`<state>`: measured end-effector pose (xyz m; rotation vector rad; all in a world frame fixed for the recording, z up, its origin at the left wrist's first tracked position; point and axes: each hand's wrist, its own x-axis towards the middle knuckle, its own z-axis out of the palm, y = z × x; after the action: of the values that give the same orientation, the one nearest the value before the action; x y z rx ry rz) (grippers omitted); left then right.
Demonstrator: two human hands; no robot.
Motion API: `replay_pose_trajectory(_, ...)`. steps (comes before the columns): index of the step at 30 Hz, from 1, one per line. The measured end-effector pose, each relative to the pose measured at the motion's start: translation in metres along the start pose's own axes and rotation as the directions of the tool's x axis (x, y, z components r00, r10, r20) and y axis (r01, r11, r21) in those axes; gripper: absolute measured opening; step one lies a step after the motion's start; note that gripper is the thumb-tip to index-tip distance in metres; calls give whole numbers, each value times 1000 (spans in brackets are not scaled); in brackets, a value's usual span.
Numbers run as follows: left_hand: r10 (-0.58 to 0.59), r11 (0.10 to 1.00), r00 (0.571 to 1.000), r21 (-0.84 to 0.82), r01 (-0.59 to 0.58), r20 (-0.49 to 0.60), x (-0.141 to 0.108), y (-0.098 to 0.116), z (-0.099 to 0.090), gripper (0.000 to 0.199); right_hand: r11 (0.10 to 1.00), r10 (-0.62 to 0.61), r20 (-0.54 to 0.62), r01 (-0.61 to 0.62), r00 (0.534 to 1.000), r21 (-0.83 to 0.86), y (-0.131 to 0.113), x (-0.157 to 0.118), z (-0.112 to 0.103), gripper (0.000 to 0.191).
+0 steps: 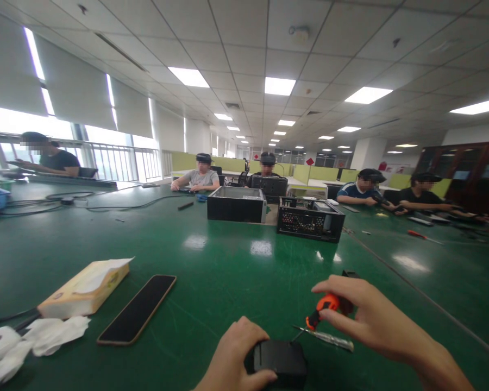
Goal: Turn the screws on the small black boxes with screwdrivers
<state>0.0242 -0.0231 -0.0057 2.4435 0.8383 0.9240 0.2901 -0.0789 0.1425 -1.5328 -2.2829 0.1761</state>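
My left hand [234, 358] is wrapped round the left side of a small black box [281, 358] near the bottom of the view, its thumb along the near edge. An orange and black screwdriver [328, 304] sits between the thumb and fingers of my right hand [369, 312], tilted, with its shaft pointing down toward the box. Just below lies a second screwdriver [330, 339] with a clear handle, flat on the green table [212, 282]. Behind my right hand a black object [350, 274] is partly hidden; its kind does not show.
A phone [138, 309], a tissue pack [85, 288] and crumpled tissues [57, 331] lie to the left. Two computer cases [236, 209] [309, 220] stand farther back. A red screwdriver [421, 235] lies at the right. Several people sit around the table.
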Motion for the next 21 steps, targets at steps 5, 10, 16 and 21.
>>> replay_pose_trajectory(5, 18, 1000, 1000, 4, -18, -9, 0, -1, 2, 45, 998, -43, -17, 44, 999, 34, 1, -1, -1, 29)
replay_pose_trajectory(10, 36, 999, 999, 13, -36, -11, 1, -4, 3, 50, 999, -33, -37, 34, 999, 26, -2, 5, 4, 27)
replay_pose_trajectory(16, 35, 999, 999, 17, -35, -6, 1, -2, 2, 50, 994, -51, -11, 52, 999, 93, -5, 4, 3, 16)
replay_pose_trajectory(21, 40, 999, 999, 14, -40, -12, 0, -1, 1, 50, 991, -60, -4, 60, 998, 117, -6, 3, 1, 20)
